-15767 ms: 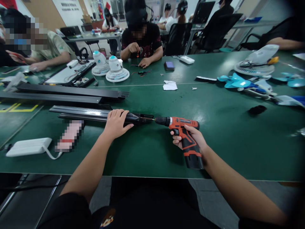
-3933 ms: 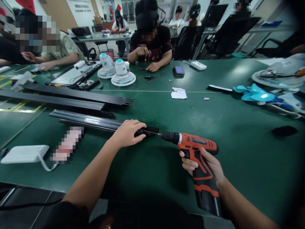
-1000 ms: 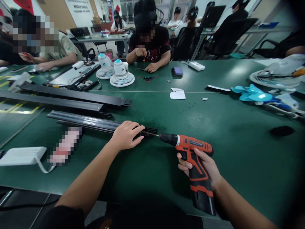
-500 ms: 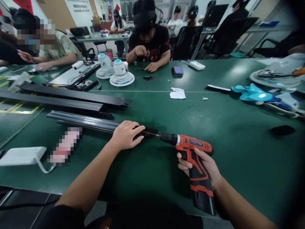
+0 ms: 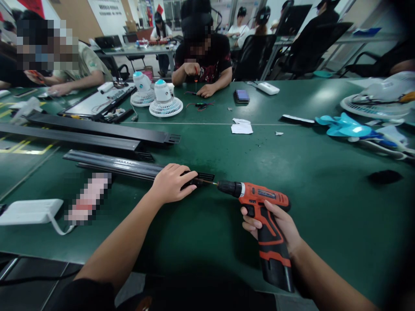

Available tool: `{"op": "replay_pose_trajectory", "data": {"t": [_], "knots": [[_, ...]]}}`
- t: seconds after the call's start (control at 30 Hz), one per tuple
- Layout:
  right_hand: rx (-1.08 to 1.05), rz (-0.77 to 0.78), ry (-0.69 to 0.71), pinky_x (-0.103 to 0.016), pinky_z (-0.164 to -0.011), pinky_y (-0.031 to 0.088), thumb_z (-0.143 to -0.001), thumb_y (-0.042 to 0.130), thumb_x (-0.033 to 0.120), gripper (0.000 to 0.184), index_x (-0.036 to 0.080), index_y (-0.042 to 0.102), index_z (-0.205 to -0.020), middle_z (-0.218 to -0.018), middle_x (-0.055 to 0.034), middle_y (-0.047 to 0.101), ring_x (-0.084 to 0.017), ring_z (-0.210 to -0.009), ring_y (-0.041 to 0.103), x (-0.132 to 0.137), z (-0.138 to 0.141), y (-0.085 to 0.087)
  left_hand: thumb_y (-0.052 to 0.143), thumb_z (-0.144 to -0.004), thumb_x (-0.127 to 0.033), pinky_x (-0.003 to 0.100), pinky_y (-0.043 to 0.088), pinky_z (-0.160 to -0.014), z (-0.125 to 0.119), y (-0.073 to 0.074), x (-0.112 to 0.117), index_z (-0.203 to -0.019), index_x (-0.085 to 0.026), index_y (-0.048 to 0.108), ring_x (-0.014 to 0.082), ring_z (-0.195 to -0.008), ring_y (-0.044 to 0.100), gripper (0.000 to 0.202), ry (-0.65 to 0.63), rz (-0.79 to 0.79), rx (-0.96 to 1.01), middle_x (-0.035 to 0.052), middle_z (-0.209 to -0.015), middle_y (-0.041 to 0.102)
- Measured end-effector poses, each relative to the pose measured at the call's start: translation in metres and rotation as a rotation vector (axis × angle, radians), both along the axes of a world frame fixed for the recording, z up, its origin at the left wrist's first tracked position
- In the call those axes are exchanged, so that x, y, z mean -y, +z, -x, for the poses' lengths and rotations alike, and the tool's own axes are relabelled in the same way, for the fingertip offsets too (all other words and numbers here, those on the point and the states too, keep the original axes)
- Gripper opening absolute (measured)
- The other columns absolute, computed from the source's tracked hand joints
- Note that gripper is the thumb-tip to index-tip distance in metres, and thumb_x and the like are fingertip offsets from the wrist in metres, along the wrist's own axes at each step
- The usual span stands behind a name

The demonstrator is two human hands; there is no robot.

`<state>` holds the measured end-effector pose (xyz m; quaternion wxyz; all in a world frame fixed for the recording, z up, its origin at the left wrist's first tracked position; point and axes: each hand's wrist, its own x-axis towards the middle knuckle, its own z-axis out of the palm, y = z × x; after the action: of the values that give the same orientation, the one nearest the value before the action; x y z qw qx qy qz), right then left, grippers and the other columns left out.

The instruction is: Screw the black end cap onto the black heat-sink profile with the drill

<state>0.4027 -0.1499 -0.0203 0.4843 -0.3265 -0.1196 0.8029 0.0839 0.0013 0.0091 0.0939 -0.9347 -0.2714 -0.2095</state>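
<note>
My left hand (image 5: 170,183) lies closed over the right end of a long black metal rail (image 5: 113,164) on the green table (image 5: 207,224), pressing it down. My right hand (image 5: 275,222) grips the handle of an orange and black cordless drill (image 5: 259,203). The drill lies level and points left, its bit touching the rail's end just past my left fingers.
Two more long black rails (image 5: 97,129) lie behind. A white power bank (image 5: 30,211) sits at the left front. Two small white fans (image 5: 164,101), paper scraps (image 5: 241,127) and blue fan blades (image 5: 343,127) lie farther off. Other people work across the table.
Over the last second nothing has visibly moved; both hands and the drill hold the same place against the rail's end.
</note>
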Motion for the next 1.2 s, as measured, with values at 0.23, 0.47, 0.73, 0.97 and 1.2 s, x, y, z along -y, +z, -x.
{"op": "replay_pose_trajectory", "data": {"t": [0.23,0.47,0.73,0.97,1.2], "knots": [[-0.022,0.011,0.026,-0.028,-0.058,0.045,-0.088,0.073,0.049,0.033,0.019,0.075,-0.102,-0.078,-0.006,0.067,-0.013,-0.06,0.045,-0.001,-0.0006,0.0022,0.054,-0.105,-0.046,0.043,0.054,-0.087,0.0005,-0.0023,-0.0009,-0.122,-0.02,0.07,0.0268,-0.096,0.069,0.036,0.0,-0.001,0.002,0.0104,-0.11,0.074],[-0.039,0.005,-0.001,-0.029,-0.059,0.046,-0.089,0.073,0.047,0.034,0.018,0.074,-0.106,-0.091,-0.009,0.072,-0.012,-0.058,0.045,-0.0009,0.0002,0.0006,0.055,-0.105,-0.048,0.042,0.053,-0.086,-0.0004,-0.0029,-0.0021,-0.121,-0.019,0.071,0.0263,-0.094,0.069,0.036,0.002,-0.019,0.004,0.0094,-0.109,0.074],[-0.045,0.014,-0.001,-0.028,-0.059,0.047,-0.089,0.071,0.048,0.035,0.017,0.077,-0.102,-0.086,-0.0081,0.071,-0.012,-0.058,0.044,-0.0011,-0.0014,-0.005,0.056,-0.105,-0.048,0.041,0.054,-0.086,0.0003,-0.0058,-0.0033,-0.127,-0.02,0.07,0.0251,-0.095,0.07,0.037,0.0,-0.038,0.012,0.0091,-0.109,0.074],[-0.025,-0.012,-0.01,-0.029,-0.06,0.047,-0.09,0.069,0.047,0.033,0.017,0.076,-0.102,-0.092,-0.0086,0.072,-0.011,-0.058,0.043,-0.0017,-0.0001,-0.003,0.061,-0.103,-0.046,0.042,0.056,-0.085,0.0003,-0.0053,-0.003,-0.126,-0.018,0.07,0.0262,-0.094,0.07,0.038,-0.01,-0.033,0.031,0.0094,-0.108,0.074],[-0.047,-0.001,0.006,-0.029,-0.059,0.045,-0.09,0.07,0.049,0.033,0.018,0.075,-0.101,-0.083,-0.0072,0.07,-0.012,-0.058,0.043,-0.0017,-0.0022,-0.0044,0.06,-0.103,-0.046,0.044,0.056,-0.087,-0.0002,-0.0054,-0.0028,-0.126,-0.017,0.07,0.0267,-0.094,0.07,0.038,-0.003,-0.014,0.032,0.0099,-0.109,0.075]]}}
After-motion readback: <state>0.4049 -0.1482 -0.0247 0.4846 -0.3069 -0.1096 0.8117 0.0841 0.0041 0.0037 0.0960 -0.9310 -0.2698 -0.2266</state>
